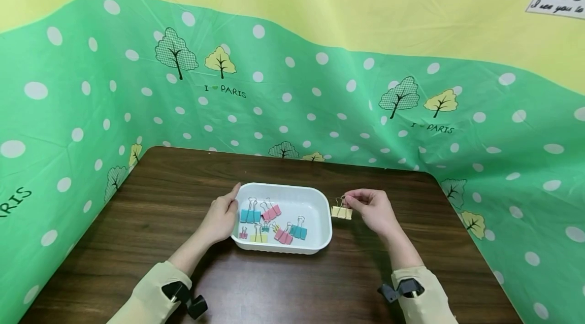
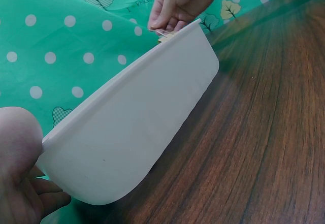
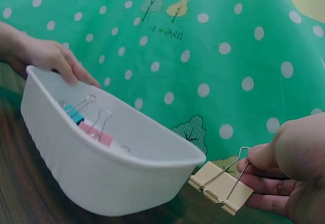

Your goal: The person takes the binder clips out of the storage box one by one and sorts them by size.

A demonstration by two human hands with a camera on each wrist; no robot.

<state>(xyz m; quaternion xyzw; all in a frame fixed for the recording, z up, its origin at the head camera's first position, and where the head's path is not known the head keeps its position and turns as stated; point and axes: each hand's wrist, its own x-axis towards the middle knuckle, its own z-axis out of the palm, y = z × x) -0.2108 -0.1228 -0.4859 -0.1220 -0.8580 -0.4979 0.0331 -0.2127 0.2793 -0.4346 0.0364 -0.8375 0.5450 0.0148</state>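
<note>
A white plastic tray [image 1: 320, 201] sits on the dark wooden table [image 1: 137, 222] and holds several binder clips in blue, pink and yellow [image 1: 250, 215]. My left hand [image 1: 222, 217] holds the tray's left end, thumb on the rim; the left wrist view shows the tray's outer wall [image 2: 137, 132] against that hand [image 2: 20, 153]. My right hand [image 1: 372, 208] pinches the wire handles of a yellow binder clip [image 1: 341, 212] just right of the tray, above the table. In the right wrist view that yellow binder clip [image 3: 221, 187] hangs from my fingertips [image 3: 264, 158] beside the tray [image 3: 101, 173].
A green polka-dot cloth with tree prints [image 1: 320, 90] walls in the table at the back and on both sides. Bare wood lies in front of the tray and to its left and right.
</note>
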